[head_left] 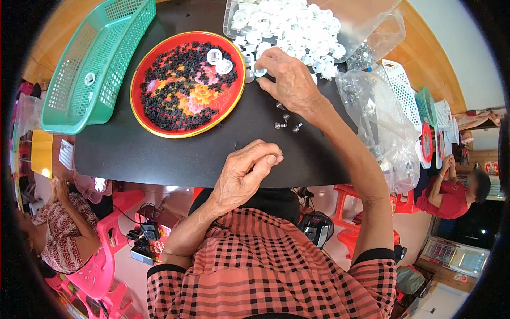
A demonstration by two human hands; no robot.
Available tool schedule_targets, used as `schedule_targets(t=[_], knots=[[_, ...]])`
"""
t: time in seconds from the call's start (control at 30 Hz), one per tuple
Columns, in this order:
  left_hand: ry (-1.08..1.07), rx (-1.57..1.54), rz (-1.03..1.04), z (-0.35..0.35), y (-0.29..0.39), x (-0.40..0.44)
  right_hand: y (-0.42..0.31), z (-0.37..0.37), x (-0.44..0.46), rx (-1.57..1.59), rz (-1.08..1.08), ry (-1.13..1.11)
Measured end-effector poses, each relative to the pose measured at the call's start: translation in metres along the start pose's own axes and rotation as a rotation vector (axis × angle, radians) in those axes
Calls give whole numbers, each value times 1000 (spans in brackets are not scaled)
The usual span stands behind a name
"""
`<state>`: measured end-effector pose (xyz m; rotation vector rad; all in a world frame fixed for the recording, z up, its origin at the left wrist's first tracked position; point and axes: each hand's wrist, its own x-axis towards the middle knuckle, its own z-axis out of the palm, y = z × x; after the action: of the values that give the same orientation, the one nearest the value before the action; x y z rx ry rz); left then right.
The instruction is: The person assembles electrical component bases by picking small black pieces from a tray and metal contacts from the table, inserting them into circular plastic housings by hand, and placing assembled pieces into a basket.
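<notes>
My right hand (291,80) reaches to the front of a pile of white round plastic pieces (297,26). Its thumb and index finger are apart, with one white disc (260,71) close to the fingertips. My left hand (247,173) is closed in a pinch above the table's near edge; whatever its fingers hold, if anything, is hidden. A red round tray (135,101) with a yellow rim holds many small black parts (164,114) and a couple of white discs (223,66). Several small metal-looking parts (286,118) lie below my right hand.
A green mesh basket (79,119) stands at the left, with a white piece (90,78) inside. Clear plastic bags (372,119) lie along the right side of the dark table (159,162). Other people sit at the left (69,228) and right (446,194).
</notes>
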<state>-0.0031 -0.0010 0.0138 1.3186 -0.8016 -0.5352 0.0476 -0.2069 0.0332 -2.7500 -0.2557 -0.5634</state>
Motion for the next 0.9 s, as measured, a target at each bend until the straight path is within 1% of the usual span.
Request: schedule_targets(t=[0.13, 0.2, 0.23, 0.43, 0.5, 0.53, 0.6, 0.63, 0.7, 0.73, 0.77, 0.83, 0.87, 0.9], knots=[[5, 5, 28, 1, 1, 0, -2, 3, 1, -44, 8, -2], [10, 0, 41, 2, 1, 0, 0, 4, 4, -33, -65, 30], [11, 3, 29, 2, 0, 0, 0, 4, 5, -33, -67, 35], [-18, 37, -31, 0, -1, -2, 5, 5, -1, 83, 33, 63], [-18, 35, -40, 1, 0, -2, 4, 2, -2, 276, 120, 59], [-7, 4, -61, 1, 0, -3, 2, -2, -5, 277, 121, 60], [13, -25, -87, 2, 0, -5, -17, -18, -10, 586, 404, -45], [83, -152, -104, 5, 0, -7, -19, -18, -15, 593, 400, -49], [187, -408, -126, 5, -4, -11, -22, -16, -24, 1037, 414, -9], [222, -438, -100, 5, -4, -12, -26, -14, -28, 1095, 409, 50], [255, -467, -72, 5, -5, -12, -34, -17, -32, 1154, 417, 45], [341, -562, -132, 3, 1, -10, -45, -16, -42, 1253, 426, 24], [331, -618, -103, 1, 3, -7, -51, -15, -45, 1306, 433, 30], [336, -656, -133, -3, 6, -4, -58, -14, -48, 1360, 440, 35]])
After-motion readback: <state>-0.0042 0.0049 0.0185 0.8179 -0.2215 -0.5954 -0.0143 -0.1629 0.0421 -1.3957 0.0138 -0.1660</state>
